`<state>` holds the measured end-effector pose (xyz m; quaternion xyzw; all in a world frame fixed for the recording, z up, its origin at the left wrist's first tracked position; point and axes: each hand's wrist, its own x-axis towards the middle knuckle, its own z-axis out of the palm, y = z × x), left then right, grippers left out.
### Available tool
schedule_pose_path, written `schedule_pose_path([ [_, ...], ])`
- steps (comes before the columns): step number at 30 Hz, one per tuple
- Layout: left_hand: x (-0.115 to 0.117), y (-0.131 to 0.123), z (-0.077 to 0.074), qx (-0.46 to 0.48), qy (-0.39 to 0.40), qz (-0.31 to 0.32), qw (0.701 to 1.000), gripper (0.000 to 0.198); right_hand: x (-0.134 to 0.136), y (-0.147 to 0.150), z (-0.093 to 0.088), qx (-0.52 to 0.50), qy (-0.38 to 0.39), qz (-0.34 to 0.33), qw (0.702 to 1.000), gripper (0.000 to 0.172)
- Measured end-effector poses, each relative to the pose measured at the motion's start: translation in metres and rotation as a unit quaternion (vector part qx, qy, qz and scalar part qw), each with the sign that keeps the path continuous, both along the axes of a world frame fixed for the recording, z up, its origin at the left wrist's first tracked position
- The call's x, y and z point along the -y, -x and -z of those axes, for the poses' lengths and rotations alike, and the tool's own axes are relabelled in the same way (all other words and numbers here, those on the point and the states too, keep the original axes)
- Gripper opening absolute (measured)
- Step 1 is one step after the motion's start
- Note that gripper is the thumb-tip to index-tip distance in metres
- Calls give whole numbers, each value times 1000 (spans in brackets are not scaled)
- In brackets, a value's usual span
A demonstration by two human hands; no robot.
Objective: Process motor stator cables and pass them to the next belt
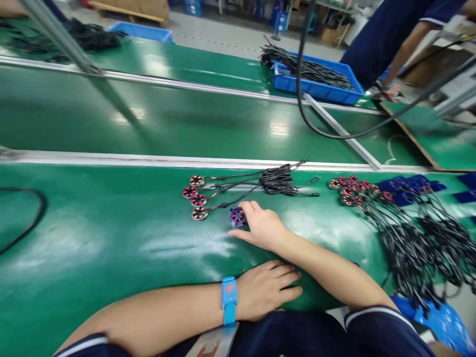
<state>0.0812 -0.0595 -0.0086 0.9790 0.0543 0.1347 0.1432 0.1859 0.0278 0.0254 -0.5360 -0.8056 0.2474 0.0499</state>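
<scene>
My right hand (pixel 263 227) curls its thumb and fingers around a small round motor stator (pixel 237 217) with copper and red coils and a blue-purple edge, low over the green bench. Close to my body, my left hand (pixel 266 291) lies palm down with its fingers apart, holding nothing visible; a blue wrist strap (pixel 229 293) is on that wrist. Just left of my right hand, several similar stators (pixel 198 200) stand in a slanting column. Their black cables (pixel 277 179) run right into a bundle.
At right lies a pile of stators (pixel 349 188) with tangled black cables (pixel 405 248), beside blue pieces (pixel 399 186). A blue bin (pixel 320 89) of cables stands beyond the metal rails. A black cable (pixel 303 99) hangs in front. Another person (pixel 394 39) bends over at upper right.
</scene>
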Motion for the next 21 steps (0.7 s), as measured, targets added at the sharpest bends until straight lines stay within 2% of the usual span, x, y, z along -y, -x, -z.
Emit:
schedule_pose_path([
  [2, 2, 0, 3, -3, -2, -6, 1000, 43, 1, 0, -2, -59, 2, 6, 998, 61],
  [5, 4, 0, 9, 5, -34, -24, 999, 48, 14, -26, -22, -224, 7, 23, 974, 61],
  [7, 2, 0, 12, 17, -60, -18, 998, 51, 30, -60, -46, -303, 3, 69, 950, 62],
  [10, -1, -2, 15, 47, -90, -5, 995, 51, 65, -130, -88, -324, -70, 195, 923, 58],
  [12, -4, -3, 15, 63, -106, -4, 992, 51, 92, -183, -115, -286, -162, 284, 901, 54],
  [16, -9, -6, 12, 77, -131, 2, 988, 48, 144, -277, -171, -120, -276, 445, 844, 57],
  [19, -13, -12, 9, 83, -141, 5, 987, 48, 169, -330, -216, 52, -317, 535, 781, 77],
  [21, -16, -17, 7, 92, -149, 1, 985, 48, 172, -362, -240, 172, -317, 575, 734, 80],
])
